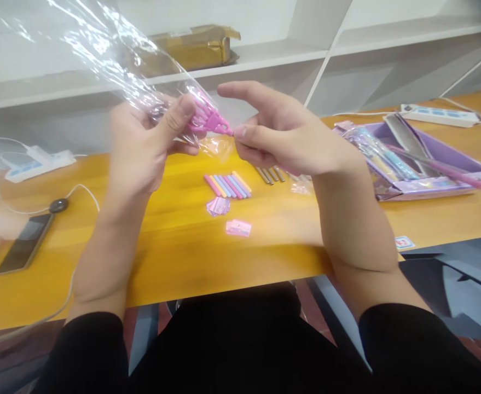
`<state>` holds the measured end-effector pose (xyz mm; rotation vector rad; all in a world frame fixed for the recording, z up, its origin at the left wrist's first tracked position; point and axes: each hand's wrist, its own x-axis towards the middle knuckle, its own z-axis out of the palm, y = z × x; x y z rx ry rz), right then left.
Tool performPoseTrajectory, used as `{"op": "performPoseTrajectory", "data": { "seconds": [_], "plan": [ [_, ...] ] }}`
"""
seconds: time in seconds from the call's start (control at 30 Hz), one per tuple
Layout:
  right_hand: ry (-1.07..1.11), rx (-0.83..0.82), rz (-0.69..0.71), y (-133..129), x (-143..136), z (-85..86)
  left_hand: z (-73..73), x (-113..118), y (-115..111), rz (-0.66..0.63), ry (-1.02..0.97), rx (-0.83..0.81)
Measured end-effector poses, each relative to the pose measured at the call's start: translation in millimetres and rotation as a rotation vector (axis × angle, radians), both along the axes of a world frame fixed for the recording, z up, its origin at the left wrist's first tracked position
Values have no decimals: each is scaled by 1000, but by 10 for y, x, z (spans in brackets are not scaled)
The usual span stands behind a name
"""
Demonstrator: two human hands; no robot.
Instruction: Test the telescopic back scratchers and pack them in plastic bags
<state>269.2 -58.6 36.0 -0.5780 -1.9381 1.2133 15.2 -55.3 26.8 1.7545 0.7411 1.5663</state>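
A long clear plastic bag is gripped by my left hand, its thumb pressing on the pink plastic pieces at the bag's lower end. Thumb and fingers of my right hand pinch the narrow tip of those pink pieces, while its index finger reaches out above. What the pink pieces are I cannot make out. On the table below the hands lie a row of pastel-coloured sticks, a small fan of purple cards and some pink cards.
Several metal rods lie behind my right wrist. A purple box with wrapped pens stands at the right. Power strips and a phone with cables are on the wooden table. A cardboard box sits on the shelf.
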Motion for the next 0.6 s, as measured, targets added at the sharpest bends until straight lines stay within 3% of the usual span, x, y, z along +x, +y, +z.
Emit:
{"op": "performPoseTrajectory", "data": {
  "seconds": [0.2, 0.47, 0.6],
  "plan": [
    [35, -11, 6, 26, -31, -42, 33, 19, -79, 54, 71, -31],
    [82, -95, 76, 46, -112, -74, -172, 277, -72, -92, 100, -177],
    [75, -24, 107, 76, -105, -74, -145, 215, -49, -135, 174, -182]
  ]
}}
